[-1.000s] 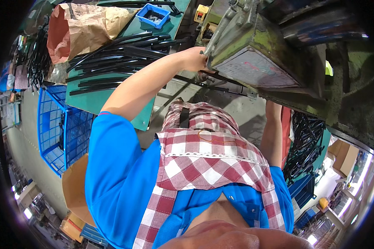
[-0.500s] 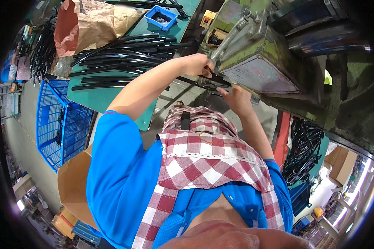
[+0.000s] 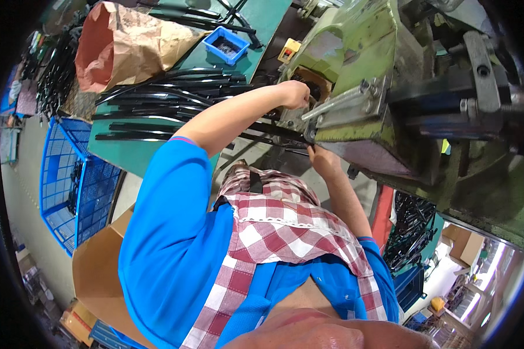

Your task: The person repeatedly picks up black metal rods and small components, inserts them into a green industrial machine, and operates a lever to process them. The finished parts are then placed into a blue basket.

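My right hand [image 3: 325, 161] grips a long black tube [image 3: 282, 131] from below, near the tube's end at the green machine's working point. The tube runs leftward from there toward the workbench. Farther off, my left hand [image 3: 296, 94] is curled at the near edge of a small open box [image 3: 323, 82] with dark small parts in it. Its fingertips are bent down and partly hidden, so whatever they hold does not show. A metal rod with a spring-like end [image 3: 337, 103] slants from the machine just right of this hand.
The green machine [image 3: 361, 134] fills the right side. On the green workbench [image 3: 113, 148] lie several black tubes [image 3: 157, 113], a paper sack [image 3: 140, 43] and a blue tray of small parts [image 3: 226, 46]. A blue crate [image 3: 93, 198] and a cardboard box [image 3: 102, 262] stand at left.
My left hand has left the tube at the machine and moved up to the small parts box. My right hand stays by the tube, fingers now closed on it. The view has shifted.
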Motion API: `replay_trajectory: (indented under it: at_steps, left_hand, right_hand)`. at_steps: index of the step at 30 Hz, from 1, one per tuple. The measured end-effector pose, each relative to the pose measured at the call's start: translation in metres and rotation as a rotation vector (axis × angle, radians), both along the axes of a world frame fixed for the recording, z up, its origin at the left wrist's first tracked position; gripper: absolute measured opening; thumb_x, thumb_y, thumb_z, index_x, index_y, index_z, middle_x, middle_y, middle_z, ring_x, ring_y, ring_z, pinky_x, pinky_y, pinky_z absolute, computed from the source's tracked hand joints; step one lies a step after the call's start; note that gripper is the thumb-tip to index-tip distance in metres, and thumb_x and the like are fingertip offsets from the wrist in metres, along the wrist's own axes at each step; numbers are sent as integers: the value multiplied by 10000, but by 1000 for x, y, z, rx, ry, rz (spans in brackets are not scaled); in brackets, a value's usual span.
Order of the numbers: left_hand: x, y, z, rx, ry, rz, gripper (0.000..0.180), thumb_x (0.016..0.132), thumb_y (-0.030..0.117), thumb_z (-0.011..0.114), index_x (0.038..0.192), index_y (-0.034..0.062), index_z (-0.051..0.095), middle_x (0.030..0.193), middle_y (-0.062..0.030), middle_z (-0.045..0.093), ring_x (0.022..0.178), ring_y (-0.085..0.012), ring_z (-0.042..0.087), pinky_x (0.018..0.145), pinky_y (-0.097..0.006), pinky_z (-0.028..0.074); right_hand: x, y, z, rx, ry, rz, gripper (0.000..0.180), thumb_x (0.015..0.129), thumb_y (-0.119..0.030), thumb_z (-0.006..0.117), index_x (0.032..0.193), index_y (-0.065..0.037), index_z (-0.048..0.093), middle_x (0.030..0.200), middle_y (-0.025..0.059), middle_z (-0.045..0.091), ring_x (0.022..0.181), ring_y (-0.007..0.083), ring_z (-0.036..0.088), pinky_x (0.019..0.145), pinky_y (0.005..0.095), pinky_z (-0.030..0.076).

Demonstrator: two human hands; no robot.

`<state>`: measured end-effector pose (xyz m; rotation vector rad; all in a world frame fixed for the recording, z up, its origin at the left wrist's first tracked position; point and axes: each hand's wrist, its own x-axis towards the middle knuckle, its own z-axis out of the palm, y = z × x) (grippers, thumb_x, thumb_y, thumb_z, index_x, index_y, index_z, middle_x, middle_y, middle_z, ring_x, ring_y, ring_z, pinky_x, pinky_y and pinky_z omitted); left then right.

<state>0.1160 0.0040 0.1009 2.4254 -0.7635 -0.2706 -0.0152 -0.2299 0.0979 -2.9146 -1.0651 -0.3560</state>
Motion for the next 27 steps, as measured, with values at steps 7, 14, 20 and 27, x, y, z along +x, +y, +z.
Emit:
replay_trajectory:
  at_steps: [7, 14, 20, 27]
  left_hand:
    - [59, -40, -14, 237, -13, 164, 225, 833, 104, 544, 953, 51, 726, 1069, -170, 679, 987, -307, 667, 819, -397, 540]
    - [83, -47, -46, 386, -18, 194, 248, 885, 148, 516, 995, 116, 737, 1063, -103, 698, 990, -242, 676, 794, -365, 550]
    - [57, -45, -14, 353, -207, 146, 206, 850, 132, 539, 876, 103, 742, 947, -104, 716, 895, -249, 696, 727, -372, 563]
    - [33, -34, 7, 174, -311, 177, 175, 870, 126, 513, 944, 53, 654, 990, -141, 666, 927, -281, 670, 762, -389, 558]
  right_hand:
    - [-7, 7, 22, 32, -92, 56, 386, 812, -267, 671, 1079, 7, 615, 1023, 210, 615, 941, 398, 596, 850, 483, 476]
    - [-9, 14, 25, 44, 34, -133, 327, 868, -231, 572, 1114, -16, 585, 1096, 216, 593, 1047, 392, 551, 943, 457, 425]
    - [-31, 0, 41, 20, 324, -300, 329, 854, -240, 589, 1101, -22, 603, 1062, 205, 611, 1006, 397, 569, 902, 463, 445]
    - [-32, -28, 27, -24, 84, -79, 344, 843, -250, 607, 1097, -18, 605, 1058, 203, 613, 1000, 401, 570, 890, 465, 450]
